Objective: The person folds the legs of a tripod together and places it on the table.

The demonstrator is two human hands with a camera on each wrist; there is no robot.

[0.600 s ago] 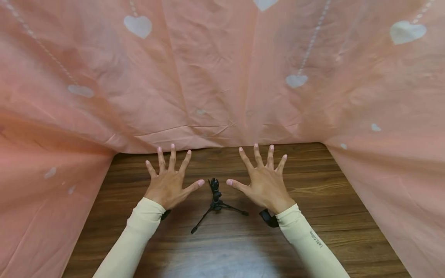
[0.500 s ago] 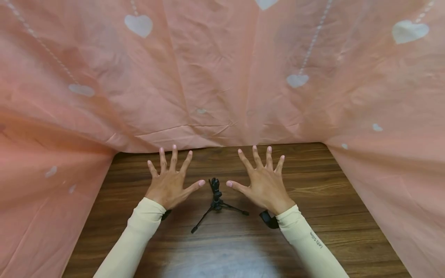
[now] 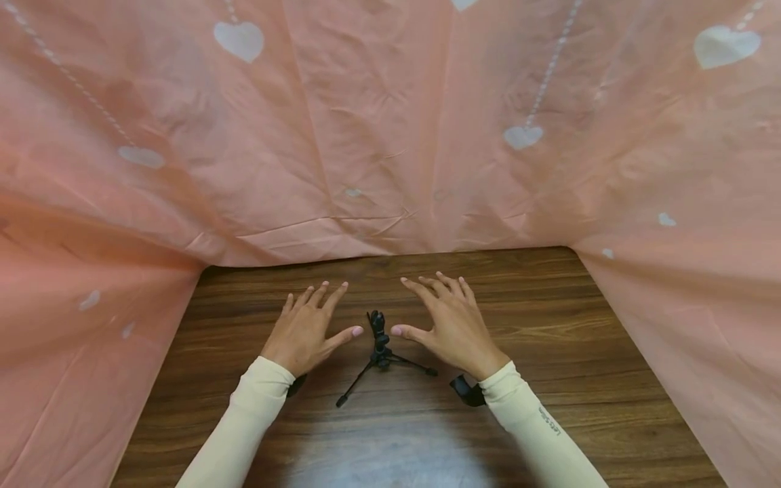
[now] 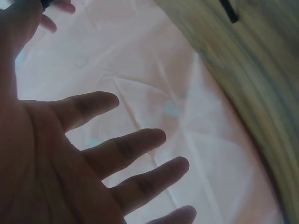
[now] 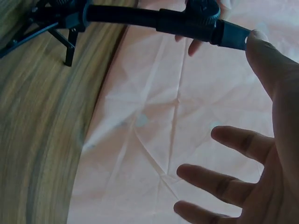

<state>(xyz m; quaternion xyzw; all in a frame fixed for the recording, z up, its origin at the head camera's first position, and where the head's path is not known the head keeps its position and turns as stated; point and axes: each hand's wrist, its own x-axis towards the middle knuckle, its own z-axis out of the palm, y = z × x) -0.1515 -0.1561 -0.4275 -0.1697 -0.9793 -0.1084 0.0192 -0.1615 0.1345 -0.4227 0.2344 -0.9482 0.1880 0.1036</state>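
Note:
A small black tripod (image 3: 379,342) stands upright on the wooden table, its legs spread, between the two hands. My left hand (image 3: 305,332) is to its left, fingers apart and slightly bent, the thumb tip close to the tripod's top. To its right, my right hand (image 3: 454,325) mirrors that pose, thumb pointing at the tripod. Neither hand holds anything. In the right wrist view the tripod's post (image 5: 187,23) runs sideways, and the right thumb overlaps its end. The left wrist view shows the spread left fingers (image 4: 131,147) with pink cloth behind them.
The brown wooden table (image 3: 549,325) is enclosed at the back and both sides by a pink cloth (image 3: 378,122) printed with white hearts. Black wrist mounts (image 3: 468,391) sit under the cream sleeves (image 3: 244,420).
Both hands have drawn back from the rear cloth and a little inward toward the tripod. Their fingers, widely spread before, are now more bent. The tripod stays put.

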